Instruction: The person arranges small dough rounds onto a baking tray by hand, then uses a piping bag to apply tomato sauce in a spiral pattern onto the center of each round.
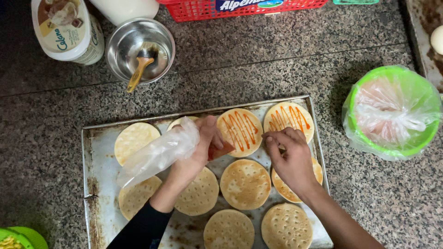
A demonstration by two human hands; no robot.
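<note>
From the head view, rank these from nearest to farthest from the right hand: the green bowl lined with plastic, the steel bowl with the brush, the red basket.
Measured from the right hand:
1. Green bowl, lined with plastic, off the tray to the right: nearest.
2. Red basket, at the top edge of the counter: farther.
3. Steel bowl, holding the brush, at the upper left: about as far as the basket, too close to call.

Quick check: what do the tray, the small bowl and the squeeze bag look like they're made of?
Tray: looks like sheet metal, dull grey, brown stains, bent rim.
Small bowl: probably stainless steel, shiny with reflections.
Squeeze bag in the left hand: thin clear plastic film, crinkled, see-through.
Right hand touches a sauce-striped flatbread.
</note>
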